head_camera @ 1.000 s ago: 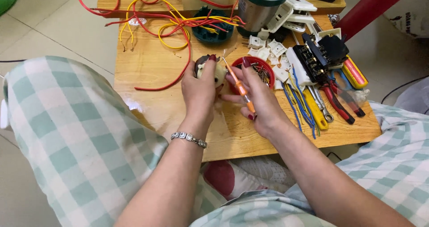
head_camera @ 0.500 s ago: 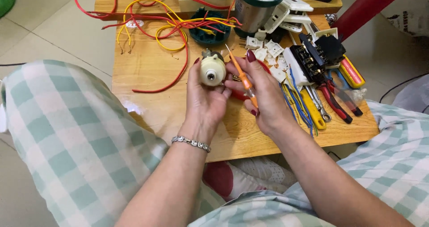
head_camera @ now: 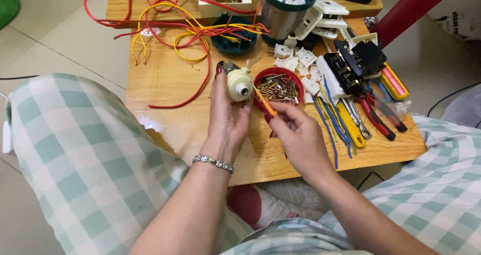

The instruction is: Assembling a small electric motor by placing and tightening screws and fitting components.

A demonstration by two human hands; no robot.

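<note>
Above the red bowl (head_camera: 278,86), the screwdriver (head_camera: 265,102) tip has left the switch (head_camera: 239,84)

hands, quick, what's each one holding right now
Left hand: closed around a small cream round part, held up over the wooden table.
Right hand: fingers pinching an orange screwdriver, tip at the part.

Low wooden table (head_camera: 170,84) on pale tiled floor (head_camera: 55,39).
</note>
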